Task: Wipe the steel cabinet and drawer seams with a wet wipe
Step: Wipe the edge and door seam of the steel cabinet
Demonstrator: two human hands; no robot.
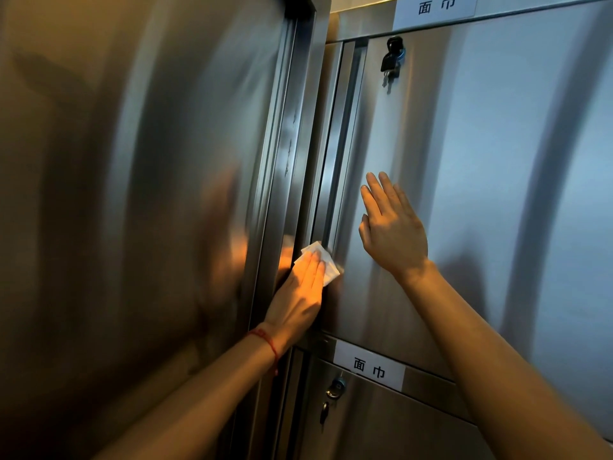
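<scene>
Left hand point(300, 293) flat-fingered on crumpled white wipe point(320, 262), right hand point(391, 229) fingers straight on brushed steel door point(481, 161)

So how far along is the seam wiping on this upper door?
Nothing looks plainly finished; steel shows no clean-versus-dirty line. In hand: left hand presses the wet wipe flat at the lower end of the upper door's vertical seam; right hand braces that door. The lower door is untouched now.

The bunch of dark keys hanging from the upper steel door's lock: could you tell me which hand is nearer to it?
Right. The right hand lies flat on the upper steel door below the bunch of dark keys; the left hand presses the white wet wipe lower, at the seam.
</scene>
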